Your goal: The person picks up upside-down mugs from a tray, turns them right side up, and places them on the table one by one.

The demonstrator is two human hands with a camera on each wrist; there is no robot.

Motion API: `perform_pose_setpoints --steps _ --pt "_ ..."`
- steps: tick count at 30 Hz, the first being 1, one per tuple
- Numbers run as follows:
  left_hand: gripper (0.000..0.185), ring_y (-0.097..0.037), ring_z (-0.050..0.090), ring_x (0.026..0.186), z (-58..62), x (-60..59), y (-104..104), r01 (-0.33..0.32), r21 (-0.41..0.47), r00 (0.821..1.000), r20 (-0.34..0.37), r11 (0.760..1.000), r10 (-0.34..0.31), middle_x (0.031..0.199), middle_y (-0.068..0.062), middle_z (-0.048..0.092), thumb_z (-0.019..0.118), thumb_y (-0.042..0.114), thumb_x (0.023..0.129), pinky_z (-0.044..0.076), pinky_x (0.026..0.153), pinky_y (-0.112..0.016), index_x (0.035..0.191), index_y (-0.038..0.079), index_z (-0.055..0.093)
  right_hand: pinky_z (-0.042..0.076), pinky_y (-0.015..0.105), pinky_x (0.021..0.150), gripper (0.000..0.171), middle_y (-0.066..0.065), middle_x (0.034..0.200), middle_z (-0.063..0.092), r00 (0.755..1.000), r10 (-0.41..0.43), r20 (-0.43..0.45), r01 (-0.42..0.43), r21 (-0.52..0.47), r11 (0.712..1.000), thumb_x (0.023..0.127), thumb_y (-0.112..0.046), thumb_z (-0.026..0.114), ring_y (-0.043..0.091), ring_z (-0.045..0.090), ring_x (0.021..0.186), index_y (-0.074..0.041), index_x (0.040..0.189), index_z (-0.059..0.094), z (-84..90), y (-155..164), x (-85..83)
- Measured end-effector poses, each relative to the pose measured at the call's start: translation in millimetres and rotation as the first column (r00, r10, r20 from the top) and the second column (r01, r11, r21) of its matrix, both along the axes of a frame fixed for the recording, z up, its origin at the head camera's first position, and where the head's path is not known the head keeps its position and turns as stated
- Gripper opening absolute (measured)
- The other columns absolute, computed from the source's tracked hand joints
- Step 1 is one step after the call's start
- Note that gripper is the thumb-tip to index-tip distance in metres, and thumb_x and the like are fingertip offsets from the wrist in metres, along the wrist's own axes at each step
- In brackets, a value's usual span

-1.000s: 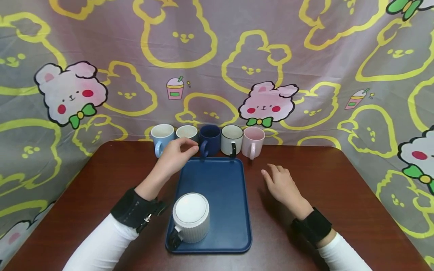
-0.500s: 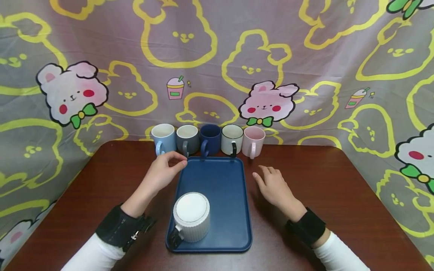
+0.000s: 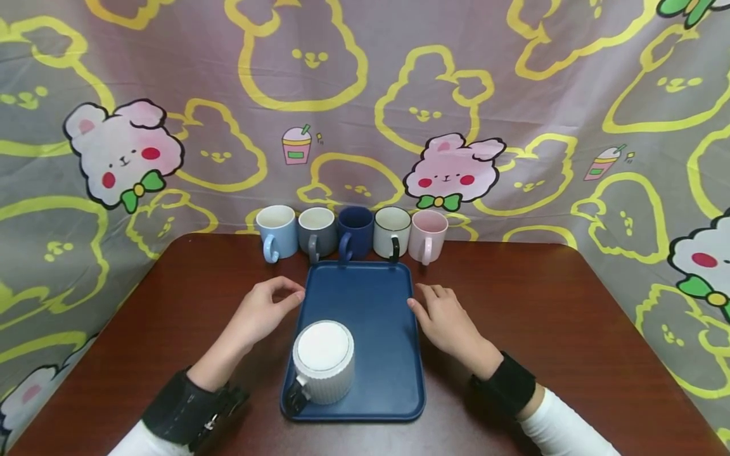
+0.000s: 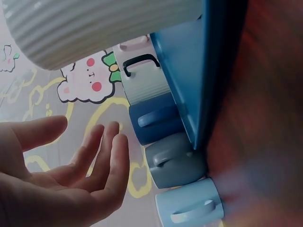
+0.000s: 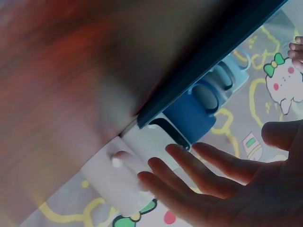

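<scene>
Both hands are empty, fingers relaxed and loosely spread. The left hand [image 3: 259,313] hovers just beside the left edge of the blue tray [image 3: 376,304], the right hand [image 3: 447,320] at its right edge. A ribbed white cup [image 3: 323,361] sits upside down on the tray's near left corner. Five mugs [image 3: 353,231] line up behind the tray's far edge.
</scene>
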State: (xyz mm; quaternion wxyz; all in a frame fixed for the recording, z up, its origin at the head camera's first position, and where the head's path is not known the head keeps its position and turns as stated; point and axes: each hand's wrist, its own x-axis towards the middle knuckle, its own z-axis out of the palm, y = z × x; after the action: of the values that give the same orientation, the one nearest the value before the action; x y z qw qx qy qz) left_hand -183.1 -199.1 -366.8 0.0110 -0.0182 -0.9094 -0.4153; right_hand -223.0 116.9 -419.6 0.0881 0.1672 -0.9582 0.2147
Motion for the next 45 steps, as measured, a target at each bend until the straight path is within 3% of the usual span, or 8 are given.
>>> perform_pose_setpoints --steps 10,16,22,27,37,43,45 --pt "0.026 -0.023 0.059 0.096 -8.3 20.9 -4 0.068 -0.043 0.995 0.079 0.997 -0.065 0.104 -0.009 0.067 0.059 0.028 0.094 0.05 0.079 -0.041 0.106 0.007 0.066 0.045 0.048 0.098 0.056 0.022 0.129 0.054 0.998 0.052 0.03 -0.054 0.069 0.996 0.096 -0.039 0.051 0.035 0.051 0.119 0.005 0.131 0.05 -3.8 -11 9.6" --pt "0.022 -0.02 0.057 0.088 -11.5 29.3 -7 0.16 -0.043 0.979 0.138 0.986 -0.152 0.094 -0.006 0.067 0.058 0.024 0.094 0.049 0.074 -0.036 0.102 0.006 0.068 0.041 0.049 0.102 0.059 0.026 0.127 0.054 0.995 0.078 0.064 -0.085 0.121 0.989 0.095 -0.035 0.056 0.038 0.052 0.118 0.011 0.13 0.048 -7.3 -13 14.6" --pt "0.017 -0.019 0.058 0.082 -13.9 37.4 -13 0.223 0.011 0.957 0.185 0.975 -0.221 0.087 -0.004 0.066 0.058 0.018 0.093 0.049 0.068 -0.031 0.098 0.005 0.068 0.045 0.047 0.096 0.055 0.028 0.118 0.057 0.991 0.134 0.017 -0.135 0.169 0.976 0.091 -0.03 0.063 0.038 0.056 0.107 0.014 0.123 0.052 -10.6 -13 20.3" --pt "0.016 -0.018 0.06 0.08 -14.6 42.9 -20 0.339 0.021 0.924 0.181 0.941 -0.337 0.085 -0.004 0.068 0.059 0.019 0.093 0.05 0.068 -0.03 0.092 0.006 0.068 0.049 0.044 0.092 0.053 0.027 0.116 0.057 0.989 0.145 0.007 -0.143 0.208 0.967 0.089 -0.026 0.067 0.039 0.057 0.104 0.014 0.122 0.053 -11.9 -13 23.5" --pt "0.019 -0.015 0.059 0.076 -5.9 51.7 -24 0.53 0.09 0.813 0.229 0.843 -0.535 0.083 -0.003 0.068 0.054 0.014 0.095 0.049 0.065 -0.024 0.09 0.008 0.072 0.051 0.042 0.089 0.055 0.028 0.121 0.056 0.986 0.167 -0.007 -0.158 0.301 0.941 0.087 -0.021 0.069 0.039 0.055 0.107 0.014 0.125 0.051 -12.2 -14 25.0" --pt "0.024 -0.003 0.041 0.056 -9.2 54.0 -18 0.596 0.114 0.758 0.247 0.795 -0.604 0.062 0.006 0.049 0.056 0.022 0.095 0.033 0.048 -0.021 0.081 0.008 0.07 0.051 0.042 0.089 0.056 0.028 0.123 0.056 0.987 0.162 0.007 -0.156 0.313 0.937 0.087 -0.022 0.069 0.039 0.055 0.108 0.013 0.127 0.05 -11.8 -13 25.1" --pt "0.026 -0.002 0.037 0.053 -11.2 55.0 -15 0.604 0.119 0.75 0.25 0.788 -0.612 0.059 0.007 0.044 0.06 0.026 0.093 0.029 0.045 -0.02 0.078 0.006 0.069 0.051 0.042 0.089 0.057 0.028 0.123 0.056 0.987 0.162 0.011 -0.157 0.31 0.938 0.087 -0.023 0.068 0.039 0.055 0.108 0.013 0.127 0.05 -10.9 -12 25.6"
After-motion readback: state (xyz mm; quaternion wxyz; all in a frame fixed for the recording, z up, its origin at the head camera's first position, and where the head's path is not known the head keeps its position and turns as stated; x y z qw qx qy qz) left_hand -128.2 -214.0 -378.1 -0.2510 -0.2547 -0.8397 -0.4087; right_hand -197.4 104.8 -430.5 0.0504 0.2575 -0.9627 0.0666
